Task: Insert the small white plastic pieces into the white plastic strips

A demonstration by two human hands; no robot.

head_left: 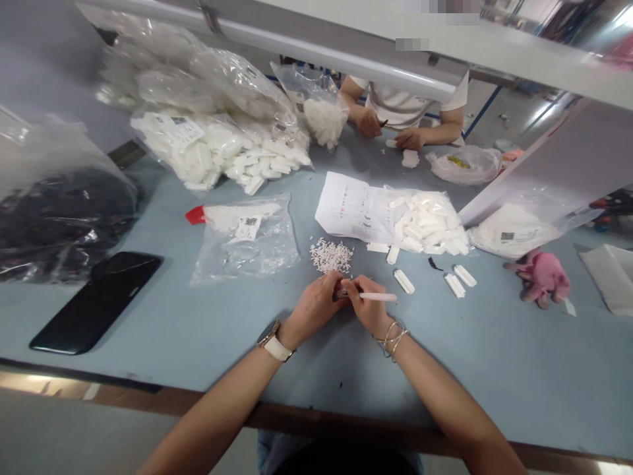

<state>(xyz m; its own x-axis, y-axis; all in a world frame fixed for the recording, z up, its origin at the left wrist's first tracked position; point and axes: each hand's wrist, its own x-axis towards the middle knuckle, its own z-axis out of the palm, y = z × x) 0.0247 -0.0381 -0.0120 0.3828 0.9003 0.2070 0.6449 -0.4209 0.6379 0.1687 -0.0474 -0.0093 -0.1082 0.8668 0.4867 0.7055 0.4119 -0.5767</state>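
My left hand (319,300) is closed, its fingertips pinched on something small that they mostly hide. Against it, my right hand (368,305) grips a slim, pale pink pen-like tool (378,297), whose handle sticks out to the right. The tool's tip is hidden between the hands. Just beyond my fingers lies a pile of tiny white pieces (332,256). A white rectangular plastic part (404,282) rests to the right of my right hand, and two similar white parts (455,285) lie further right.
Behind the pile are a printed sheet (343,204) and a bag of white parts (430,227). A clear bag (247,247), a black phone (99,303) and large filled bags (198,99) stand left. A pink plush toy (544,277) sits right. Across the table, a person's hands (410,138) work.
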